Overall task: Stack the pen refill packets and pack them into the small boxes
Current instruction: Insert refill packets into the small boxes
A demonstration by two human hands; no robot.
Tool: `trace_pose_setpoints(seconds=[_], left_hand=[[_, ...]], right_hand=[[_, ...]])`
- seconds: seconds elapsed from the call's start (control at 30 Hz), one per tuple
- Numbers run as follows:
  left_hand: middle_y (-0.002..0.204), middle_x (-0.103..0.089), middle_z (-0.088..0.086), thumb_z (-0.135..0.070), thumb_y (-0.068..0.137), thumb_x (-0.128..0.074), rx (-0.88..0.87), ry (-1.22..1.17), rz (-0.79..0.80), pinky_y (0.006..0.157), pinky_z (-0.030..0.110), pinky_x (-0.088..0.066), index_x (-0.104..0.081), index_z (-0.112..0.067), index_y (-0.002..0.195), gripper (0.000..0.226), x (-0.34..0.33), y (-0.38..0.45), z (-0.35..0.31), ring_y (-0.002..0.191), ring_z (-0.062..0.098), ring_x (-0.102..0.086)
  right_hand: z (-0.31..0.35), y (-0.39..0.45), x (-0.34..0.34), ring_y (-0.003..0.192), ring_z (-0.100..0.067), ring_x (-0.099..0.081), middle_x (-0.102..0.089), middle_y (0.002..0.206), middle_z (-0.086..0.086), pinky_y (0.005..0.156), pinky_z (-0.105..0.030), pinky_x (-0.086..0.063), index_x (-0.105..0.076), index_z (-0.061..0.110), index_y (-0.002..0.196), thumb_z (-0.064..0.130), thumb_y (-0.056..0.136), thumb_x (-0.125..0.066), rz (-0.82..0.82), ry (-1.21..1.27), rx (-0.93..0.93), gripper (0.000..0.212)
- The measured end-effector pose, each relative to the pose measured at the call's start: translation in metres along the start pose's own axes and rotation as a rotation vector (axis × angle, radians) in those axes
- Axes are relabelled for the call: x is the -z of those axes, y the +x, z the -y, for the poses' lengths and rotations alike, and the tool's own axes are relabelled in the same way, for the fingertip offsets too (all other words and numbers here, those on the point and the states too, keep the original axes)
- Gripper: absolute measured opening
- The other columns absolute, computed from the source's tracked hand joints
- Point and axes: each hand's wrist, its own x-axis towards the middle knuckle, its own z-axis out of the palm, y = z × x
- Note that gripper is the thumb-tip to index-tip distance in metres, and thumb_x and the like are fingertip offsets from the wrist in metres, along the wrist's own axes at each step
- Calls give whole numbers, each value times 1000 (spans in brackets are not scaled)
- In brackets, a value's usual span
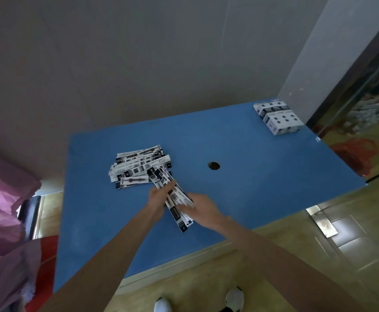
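Observation:
A loose pile of black-and-white pen refill packets (139, 167) lies on the blue table (251, 158), left of centre. Just in front of the pile, my left hand (159, 194) grips a bundle of several packets (177, 207) that slants toward me. My right hand (203, 208) holds the same bundle from the right side, fingers curled on its edge. The bundle's near end sticks out below both hands. White small boxes (277, 118) with dark dots stand stacked at the table's far right corner.
A round hole (213, 165) is in the tabletop right of the pile. A grey wall runs behind the table. Pink fabric (1, 199) hangs at the left. A red object (355, 154) lies on the floor past the right edge.

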Motion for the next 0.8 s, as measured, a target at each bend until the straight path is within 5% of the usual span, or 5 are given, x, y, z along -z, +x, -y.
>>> trace_pose_setpoints(seconds=[0.1,0.27,0.63,0.73,0.8], left_hand=[[118,-74,13,-25,91,-78,11,-76,26,83,39,-57,-68,-4,120,38,-42,10,4,102,27,-71],[103,-75,16,-25,95,-73,32,13,48,82,42,-60,-71,-5,109,25,-130,17,0,88,27,-70],[132,-64,7,-35,80,-87,-107,125,85,110,48,-45,-49,0,137,76,-278,36,-8,121,23,-60],[117,-70,21,-27,86,-82,-117,193,108,78,43,-60,-60,-3,115,44,-304,39,-6,82,25,-66],[95,-69,15,-30,87,-81,-131,275,124,60,35,-52,-55,-14,100,34,-321,39,-6,64,19,-58]], right_hand=[[-27,-2,24,92,-19,-66,-71,103,1,82,-39,-55,-62,23,121,59,98,-51,-11,-9,-43,44],[-91,-15,87,58,-13,-54,-55,66,3,58,-38,-43,-60,18,88,66,98,-47,-27,44,-57,50],[-201,-32,212,77,-9,-66,-70,86,11,70,-32,-54,-70,21,106,63,96,-55,-50,117,-55,46],[-229,-39,240,100,-12,-65,-70,111,6,90,-33,-54,-67,17,126,49,101,-58,-76,99,-87,41],[-244,-40,259,101,-11,-63,-69,110,6,89,-28,-51,-67,16,125,44,101,-59,-98,110,-104,37]])
